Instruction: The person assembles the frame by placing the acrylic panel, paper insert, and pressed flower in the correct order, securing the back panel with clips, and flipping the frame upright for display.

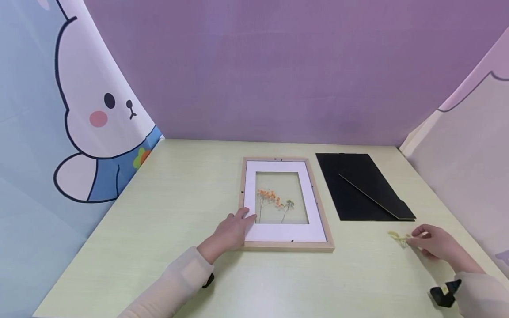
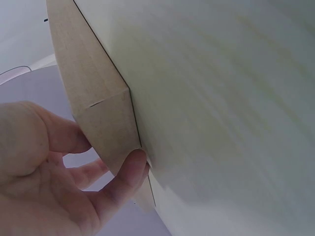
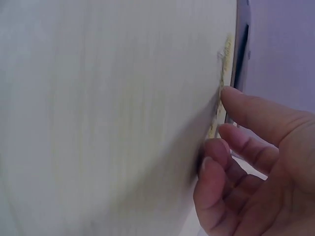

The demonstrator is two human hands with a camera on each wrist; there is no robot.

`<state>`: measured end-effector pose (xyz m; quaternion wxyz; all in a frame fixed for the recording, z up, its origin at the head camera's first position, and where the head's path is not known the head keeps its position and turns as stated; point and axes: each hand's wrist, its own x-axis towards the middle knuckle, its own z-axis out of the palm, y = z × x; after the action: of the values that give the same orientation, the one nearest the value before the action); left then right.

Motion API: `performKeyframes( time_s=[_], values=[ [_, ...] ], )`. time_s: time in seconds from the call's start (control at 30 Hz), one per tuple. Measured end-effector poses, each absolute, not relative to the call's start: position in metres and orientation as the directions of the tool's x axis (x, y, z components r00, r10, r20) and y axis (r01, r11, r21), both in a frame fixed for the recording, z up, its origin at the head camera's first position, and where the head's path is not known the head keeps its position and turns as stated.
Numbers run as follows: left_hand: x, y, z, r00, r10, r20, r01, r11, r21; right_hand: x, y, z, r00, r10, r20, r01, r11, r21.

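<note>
A light wooden picture frame (image 1: 329,234) with a white mat (image 1: 318,212) lies flat on the table. Inside the mat's opening are a sprig of orange dried flowers (image 1: 267,194) and a small greenish dried sprig (image 1: 289,204). My left hand (image 1: 230,229) grips the frame's lower left side, fingertips reaching over the mat; the wooden edge (image 2: 106,108) shows close up in the left wrist view. At the right, my right hand (image 1: 435,244) pinches a yellow dried flower sprig (image 1: 393,234) by its stem, low over the table. The right wrist view shows thumb and fingertips at the sprig (image 3: 227,54).
Behind the right hand lies a black backing board (image 1: 334,185) with a hinged stand flap (image 1: 370,192). The pale table (image 1: 191,176) meets a purple curtain (image 1: 278,79) at the back. Printed cloth walls (image 1: 32,145) stand on both sides.
</note>
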<state>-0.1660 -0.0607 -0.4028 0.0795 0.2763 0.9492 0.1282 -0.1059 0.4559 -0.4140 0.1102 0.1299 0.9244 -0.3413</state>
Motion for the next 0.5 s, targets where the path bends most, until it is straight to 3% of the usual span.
performKeyframes(
  time_s=[0.5],
  values=[
    [-0.167, -0.061, -0.404, -0.834, 0.547, -0.076, 0.504, 0.811, 0.297, -0.109, 0.442, -0.411, -0.956, 0.156, -0.248, 0.278, 0.749, -0.601]
  ],
)
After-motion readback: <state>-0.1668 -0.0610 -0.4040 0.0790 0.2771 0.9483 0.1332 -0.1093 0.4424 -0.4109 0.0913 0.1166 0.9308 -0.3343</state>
